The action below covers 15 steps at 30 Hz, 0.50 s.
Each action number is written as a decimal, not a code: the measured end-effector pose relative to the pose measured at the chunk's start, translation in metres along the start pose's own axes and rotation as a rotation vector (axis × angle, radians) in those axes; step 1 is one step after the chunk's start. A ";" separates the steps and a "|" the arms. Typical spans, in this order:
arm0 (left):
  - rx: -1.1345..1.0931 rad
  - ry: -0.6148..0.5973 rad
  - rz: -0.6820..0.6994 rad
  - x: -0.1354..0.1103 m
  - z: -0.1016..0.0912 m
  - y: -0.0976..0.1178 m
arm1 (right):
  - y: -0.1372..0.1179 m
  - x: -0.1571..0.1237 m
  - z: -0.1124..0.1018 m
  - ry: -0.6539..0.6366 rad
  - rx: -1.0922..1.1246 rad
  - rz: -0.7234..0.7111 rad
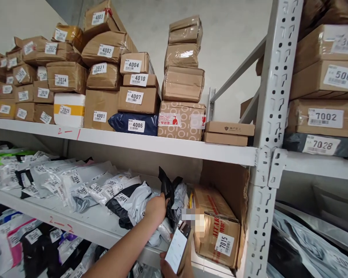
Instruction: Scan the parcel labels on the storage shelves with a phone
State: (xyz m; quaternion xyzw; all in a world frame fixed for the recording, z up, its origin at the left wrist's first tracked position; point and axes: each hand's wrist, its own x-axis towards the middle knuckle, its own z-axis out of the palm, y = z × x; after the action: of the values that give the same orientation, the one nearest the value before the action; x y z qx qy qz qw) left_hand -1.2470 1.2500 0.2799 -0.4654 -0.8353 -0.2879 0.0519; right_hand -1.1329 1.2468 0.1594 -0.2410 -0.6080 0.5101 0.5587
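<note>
My left hand (157, 209) reaches in from below to the middle shelf and is closed on the edge of a black plastic parcel bag (171, 202); its fingertips are partly hidden. Beside that bag stands a grey plastic parcel (179, 199). Lower right, my right hand (188, 264) is wrapped round a smartphone (176, 250) with a lit, pale screen. Just left of my left hand lie a grey bag (140, 202) and a black bag labelled 4001 (122, 200). A taped carton labelled 7015 (217, 233) sits to the right of the phone.
Labelled cartons (101, 110) are stacked along the upper shelf (168, 144). Several plastic parcels (75, 181) line the middle shelf (84, 224), with more bags (34, 243) below. A perforated metal upright (274, 96) stands at right, beside another rack holding boxes (324, 116).
</note>
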 end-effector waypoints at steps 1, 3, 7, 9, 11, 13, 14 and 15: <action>0.014 -0.005 -0.003 0.002 0.000 -0.001 | -0.001 0.000 0.002 0.003 -0.047 -0.004; 0.035 -0.010 -0.011 0.007 0.001 -0.003 | -0.005 -0.001 0.006 -0.006 -0.112 0.006; 0.037 0.001 -0.027 0.015 -0.001 -0.011 | -0.018 -0.001 0.021 -0.072 -0.091 0.097; 0.018 0.015 -0.037 0.017 -0.003 -0.017 | -0.026 -0.001 0.032 -0.124 -0.047 0.164; -0.012 0.030 -0.048 0.019 -0.004 -0.022 | -0.033 0.000 0.041 -0.164 -0.029 0.230; -0.053 0.045 -0.051 0.021 -0.006 -0.027 | -0.038 0.000 0.046 -0.178 -0.012 0.268; -0.077 0.053 -0.047 0.022 -0.006 -0.028 | -0.039 0.001 0.046 -0.180 0.004 0.275; -0.106 0.059 -0.040 0.023 -0.007 -0.030 | -0.040 0.002 0.045 -0.178 0.025 0.279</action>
State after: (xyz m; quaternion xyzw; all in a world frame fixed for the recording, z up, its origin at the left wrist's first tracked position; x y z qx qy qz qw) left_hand -1.2850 1.2517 0.2811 -0.4419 -0.8262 -0.3463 0.0461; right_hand -1.1637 1.2182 0.2019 -0.2701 -0.6094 0.6094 0.4293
